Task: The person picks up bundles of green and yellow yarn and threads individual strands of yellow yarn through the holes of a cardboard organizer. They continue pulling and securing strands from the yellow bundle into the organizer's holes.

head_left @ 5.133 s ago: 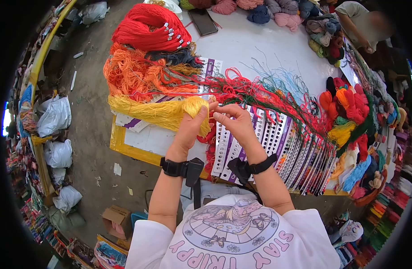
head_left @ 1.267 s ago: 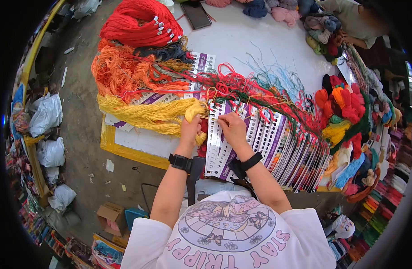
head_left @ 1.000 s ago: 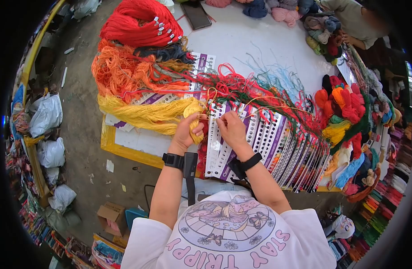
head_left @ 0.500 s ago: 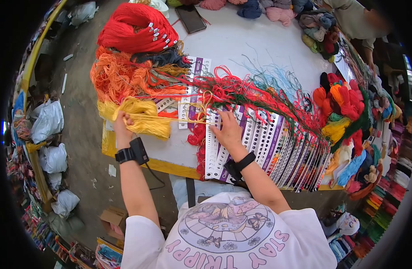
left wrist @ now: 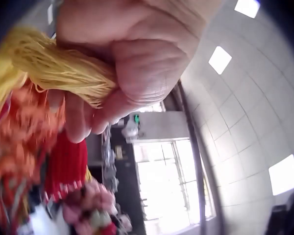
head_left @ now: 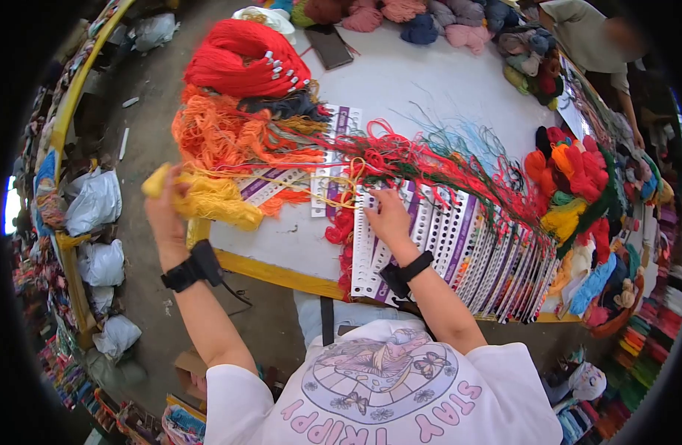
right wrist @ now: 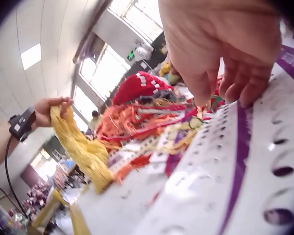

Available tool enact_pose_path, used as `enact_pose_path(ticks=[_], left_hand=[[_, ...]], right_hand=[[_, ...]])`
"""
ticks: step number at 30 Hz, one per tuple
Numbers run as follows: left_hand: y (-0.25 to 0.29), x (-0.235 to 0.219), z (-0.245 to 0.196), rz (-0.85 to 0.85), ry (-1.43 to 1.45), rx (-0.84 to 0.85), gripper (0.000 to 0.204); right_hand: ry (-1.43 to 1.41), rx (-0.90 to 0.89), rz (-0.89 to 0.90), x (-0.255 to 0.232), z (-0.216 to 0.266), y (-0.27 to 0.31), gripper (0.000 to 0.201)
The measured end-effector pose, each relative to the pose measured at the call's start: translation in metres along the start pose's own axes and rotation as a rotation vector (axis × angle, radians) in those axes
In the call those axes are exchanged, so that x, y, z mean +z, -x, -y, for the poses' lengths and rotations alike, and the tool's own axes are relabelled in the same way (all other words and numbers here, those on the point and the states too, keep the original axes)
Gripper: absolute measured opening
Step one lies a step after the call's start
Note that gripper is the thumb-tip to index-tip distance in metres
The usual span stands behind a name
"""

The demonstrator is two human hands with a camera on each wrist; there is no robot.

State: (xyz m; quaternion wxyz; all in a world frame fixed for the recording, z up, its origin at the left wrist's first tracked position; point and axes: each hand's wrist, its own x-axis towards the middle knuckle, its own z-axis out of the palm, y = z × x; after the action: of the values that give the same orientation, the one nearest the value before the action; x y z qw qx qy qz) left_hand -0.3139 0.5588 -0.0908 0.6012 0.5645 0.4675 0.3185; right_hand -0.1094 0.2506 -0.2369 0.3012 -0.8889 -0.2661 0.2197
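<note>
My left hand (head_left: pixel 165 215) grips one end of the yellow yarn skein (head_left: pixel 221 199) at the table's left edge. In the left wrist view its fingers (left wrist: pixel 78 115) curl round the yellow yarn (left wrist: pixel 63 66). The right wrist view shows the skein (right wrist: pixel 83 152) hanging from the raised left hand (right wrist: pixel 51 110). My right hand (head_left: pixel 389 219) rests on the white and purple punched cards (head_left: pixel 445 230), fingertips down at their top edge. Thin yellow strands (head_left: pixel 337 194) loop beside it. Whether its fingers (right wrist: pixel 235 85) pinch a strand cannot be told.
Red skeins (head_left: pixel 245 59) and orange yarn (head_left: pixel 219 133) lie behind the yellow skein. Tangled red and green threads (head_left: pixel 445 159) run over the card tops. A phone (head_left: pixel 330 48) lies at the back; colored yarn bundles (head_left: pixel 578 174) sit right. Another person (head_left: pixel 586 37) stands at the far right.
My left hand has moved left from beside the cards, drawing the yellow skein's end past the table's left edge. The right hand has stayed at the cards' top edge.
</note>
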Motion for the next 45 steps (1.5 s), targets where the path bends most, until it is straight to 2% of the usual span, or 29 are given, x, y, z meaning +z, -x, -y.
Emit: enact_pose_path(ticks=[1,2,3,4,5,6,8,9,12,15,18,21,24,27,30,33,36,39,41,42,43,44,45], left_hand=[[0.019,0.026,-0.009,0.139,0.014,-0.053,0.027],[0.035,0.047,-0.005,0.301,0.059,-0.080,0.026],[0.050,0.068,0.008,0.465,0.105,-0.110,0.025],[0.065,0.086,0.022,0.609,0.248,-0.263,0.032],[0.079,0.106,0.030,0.666,0.351,-0.338,0.035],[0.089,0.122,0.038,0.726,0.458,-0.417,0.037],[0.097,0.139,0.052,0.731,0.486,-0.389,0.039],[0.099,0.145,0.057,0.732,0.499,-0.373,0.040],[0.108,0.154,0.055,0.764,0.347,-0.291,0.046],[0.113,0.156,0.055,0.775,0.359,-0.276,0.044],[0.116,0.155,0.048,0.720,0.502,-0.378,0.041],[0.110,0.150,0.059,0.638,0.623,-0.459,0.038],[0.113,0.153,0.067,0.646,0.500,-0.338,0.036],[0.114,0.158,0.073,0.530,0.524,-0.400,0.036],[0.116,0.162,0.065,0.454,0.640,-0.446,0.027],[0.116,0.164,0.068,0.469,0.581,-0.448,0.025],[0.116,0.169,0.083,0.456,0.469,-0.329,0.019],[0.111,0.166,0.087,0.386,0.563,-0.370,0.020],[0.088,0.132,0.091,0.141,0.863,-0.533,0.021],[0.066,0.098,0.113,0.196,1.152,-0.395,0.018],[0.050,0.057,0.115,0.130,1.163,-0.362,0.010],[0.042,0.027,0.115,0.063,1.172,-0.325,0.005],[0.039,0.014,0.110,0.120,1.161,-0.267,0.006]], right_hand=[[-0.135,0.025,-0.006,-0.008,0.014,-0.001,0.027],[-0.319,-0.007,-0.061,-0.015,0.030,-0.002,0.017],[-0.493,-0.082,-0.040,-0.020,0.046,-0.003,0.015],[-0.664,-0.150,-0.022,-0.027,0.062,-0.003,0.013],[-0.755,-0.192,0.071,-0.037,0.079,0.000,0.013],[-0.830,-0.132,0.138,-0.043,0.090,0.004,0.013],[-0.975,-0.015,0.271,-0.051,0.101,0.008,0.013],[-1.100,0.048,0.279,-0.049,0.097,0.007,0.013],[-0.960,0.110,0.318,-0.064,0.099,0.011,0.013],[-1.049,0.061,0.333,-0.051,0.086,0.012,0.011],[-1.076,0.169,0.317,-0.060,0.095,0.015,0.009],[-1.055,0.162,0.310,-0.057,0.088,0.013,0.010],[-0.959,-0.147,0.227,-0.044,0.081,0.014,0.011],[-1.048,0.009,0.235,-0.049,0.086,0.016,0.012],[-1.106,0.157,0.273,-0.051,0.083,0.014,0.012],[-1.012,0.191,0.244,-0.057,0.091,0.014,0.013],[-0.834,0.016,0.191,-0.044,0.078,0.012,0.012],[-0.746,-0.089,-0.083,-0.033,0.063,0.009,0.015],[-1.327,0.161,-0.081,-0.074,0.055,0.003,0.017],[-1.518,-0.012,-0.163,-0.083,-0.001,-0.014,0.022],[-1.759,0.108,-0.416,-0.135,-0.026,-0.012,0.022],[-2.033,0.044,-0.539,-0.193,-0.090,-0.016,0.021],[-1.830,-0.012,-0.877,-0.244,-0.116,-0.004,0.020]])
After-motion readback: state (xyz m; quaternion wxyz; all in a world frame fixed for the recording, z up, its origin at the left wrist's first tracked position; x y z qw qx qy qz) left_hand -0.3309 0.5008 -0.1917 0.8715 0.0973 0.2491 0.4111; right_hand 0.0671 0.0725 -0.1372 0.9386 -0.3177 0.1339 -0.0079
